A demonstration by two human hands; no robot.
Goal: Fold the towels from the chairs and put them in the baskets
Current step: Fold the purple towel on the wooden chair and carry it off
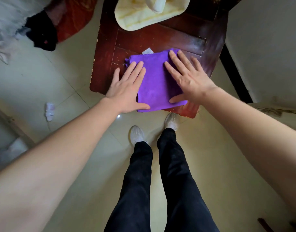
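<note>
Purple microfibre towel [154, 81], folded into a small thick rectangle, lies on the front part of the dark red-brown wooden chair seat [160, 39]. Its near edge hangs a little over the front edge of the seat. A small white label [147, 51] shows at the far edge of the towel.

Both my hands lie flat on this towel, with straight fingers, and neither one is gripping it. My left hand [127, 91] covers the left side: three fingers rest on the cloth, the little finger lies beside it on the wood, and the thumb runs along the near edge. My right hand [189, 79] presses on the right side with the fingers spread wide. Its thumb is on the near right corner, and the outer fingers reach past the towel's right edge.

At the far side of the seat, apart from the purple towel, there is a pale yellow fluffy towel [144, 15], crumpled and not folded.

Below my arms I see my black trousers [174, 164] and white shoes [137, 135] on the pale tiled floor [68, 72], close to the front of the chair. On the floor at the left lies a small white plastic object [50, 111]; I cannot tell what it is. Further away to the left is a heap of black cloth [42, 32].
</note>
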